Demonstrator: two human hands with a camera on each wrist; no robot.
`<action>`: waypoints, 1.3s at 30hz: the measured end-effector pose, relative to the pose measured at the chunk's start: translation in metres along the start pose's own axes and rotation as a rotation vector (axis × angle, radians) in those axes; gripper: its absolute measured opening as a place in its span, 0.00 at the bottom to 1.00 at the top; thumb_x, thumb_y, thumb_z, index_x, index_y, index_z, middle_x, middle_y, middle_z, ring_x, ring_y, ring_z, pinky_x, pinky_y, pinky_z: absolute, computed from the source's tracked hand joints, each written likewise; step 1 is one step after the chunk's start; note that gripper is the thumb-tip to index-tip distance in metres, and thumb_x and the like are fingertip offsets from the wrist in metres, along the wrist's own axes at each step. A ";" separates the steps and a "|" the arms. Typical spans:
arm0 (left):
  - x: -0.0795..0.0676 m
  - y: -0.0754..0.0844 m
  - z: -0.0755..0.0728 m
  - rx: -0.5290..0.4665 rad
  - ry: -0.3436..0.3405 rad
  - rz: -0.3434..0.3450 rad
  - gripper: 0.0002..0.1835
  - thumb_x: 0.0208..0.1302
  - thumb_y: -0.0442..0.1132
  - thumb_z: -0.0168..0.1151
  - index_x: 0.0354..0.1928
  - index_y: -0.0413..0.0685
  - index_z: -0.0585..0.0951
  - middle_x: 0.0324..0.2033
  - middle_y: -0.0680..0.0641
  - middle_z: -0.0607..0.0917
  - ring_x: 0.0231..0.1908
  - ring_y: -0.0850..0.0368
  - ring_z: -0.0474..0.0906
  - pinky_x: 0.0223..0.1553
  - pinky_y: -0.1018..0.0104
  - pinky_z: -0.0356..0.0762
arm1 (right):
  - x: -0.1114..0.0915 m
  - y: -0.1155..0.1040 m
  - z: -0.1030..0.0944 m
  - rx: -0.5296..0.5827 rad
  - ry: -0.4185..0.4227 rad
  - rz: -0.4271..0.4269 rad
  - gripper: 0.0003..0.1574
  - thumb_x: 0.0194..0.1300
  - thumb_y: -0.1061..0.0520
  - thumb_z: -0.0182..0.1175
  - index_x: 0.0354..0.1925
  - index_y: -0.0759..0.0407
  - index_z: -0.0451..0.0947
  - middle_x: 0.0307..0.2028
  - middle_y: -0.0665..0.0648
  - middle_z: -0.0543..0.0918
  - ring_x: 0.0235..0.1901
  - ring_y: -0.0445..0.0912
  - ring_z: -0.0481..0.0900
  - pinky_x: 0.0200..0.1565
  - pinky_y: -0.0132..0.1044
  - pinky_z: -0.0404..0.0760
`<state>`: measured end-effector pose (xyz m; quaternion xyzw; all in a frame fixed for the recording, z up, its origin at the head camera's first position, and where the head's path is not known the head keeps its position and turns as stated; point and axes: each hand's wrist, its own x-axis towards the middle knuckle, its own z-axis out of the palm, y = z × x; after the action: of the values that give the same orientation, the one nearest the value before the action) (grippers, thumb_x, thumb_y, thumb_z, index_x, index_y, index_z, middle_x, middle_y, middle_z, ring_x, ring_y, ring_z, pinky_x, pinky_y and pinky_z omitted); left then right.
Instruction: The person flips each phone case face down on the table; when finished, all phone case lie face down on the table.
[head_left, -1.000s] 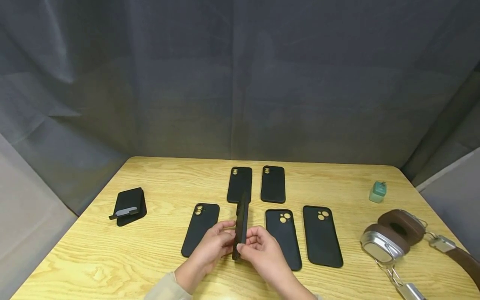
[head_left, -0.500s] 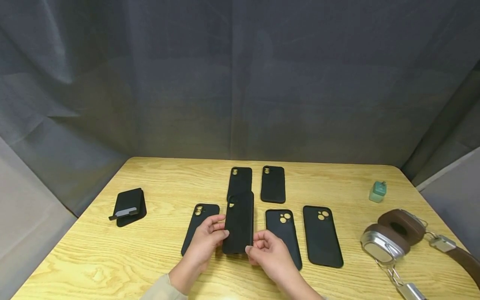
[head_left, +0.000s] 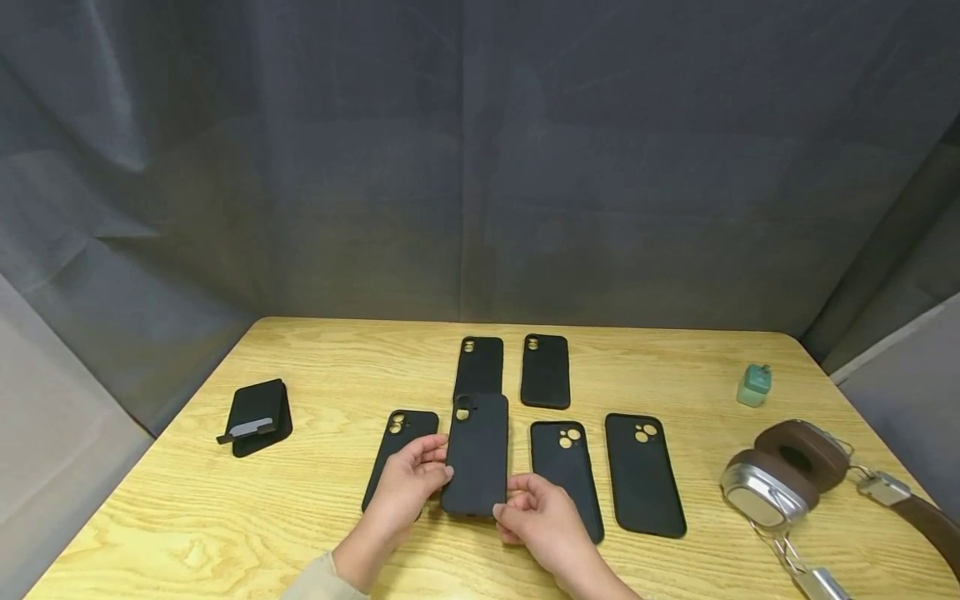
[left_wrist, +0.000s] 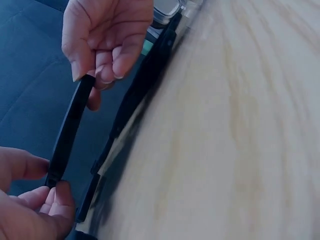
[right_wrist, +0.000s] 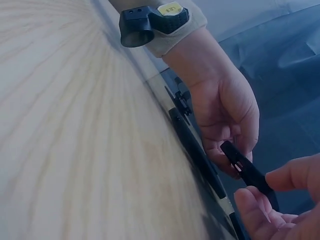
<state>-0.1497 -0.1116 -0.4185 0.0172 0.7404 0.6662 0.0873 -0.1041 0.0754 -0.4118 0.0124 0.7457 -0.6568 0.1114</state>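
Reading left to right across the desk (head_left: 225, 517), a black folding stand (head_left: 257, 408) lies well left of the fingers of the left hand (head_left: 399, 490). A phone case (head_left: 392, 446) lies partly hidden beyond those fingers. The left thumb and fingers pinch the left edge of the held case (head_left: 477, 458), which is raised and tilted between the two hands, camera opening uppermost. Beyond it, past the fingertips, lie a half-covered far case (head_left: 480, 363) and a second far case (head_left: 546, 372). The right hand (head_left: 542, 523) pinches the held case near its lower right corner. Just right of those fingers lies a near case (head_left: 570, 483), then an outer case (head_left: 645, 475); well apart are a small green box (head_left: 754, 385) and headphones (head_left: 772, 479).

The step in hand appears to be turning or inspecting the case; the next move seemingly calls for an even grip at both edges. No brand is legible; the yellow label (right_wrist: 170, 8) on the left cuff's black device (right_wrist: 150, 22) cannot be read surely.
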 end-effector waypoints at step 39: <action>-0.011 0.006 0.012 0.700 -0.103 0.069 0.30 0.50 0.33 0.68 0.55 0.25 0.71 0.45 0.35 0.75 0.43 0.44 0.77 0.41 0.57 0.79 | 0.009 0.005 0.005 -0.382 -0.103 0.083 0.42 0.53 0.61 0.64 0.62 0.75 0.59 0.15 0.52 0.78 0.14 0.44 0.77 0.24 0.35 0.73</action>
<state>-0.1380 -0.1006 -0.4127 0.1045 0.9174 0.3731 0.0909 -0.1110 0.0702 -0.4187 -0.0119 0.8490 -0.4978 0.1769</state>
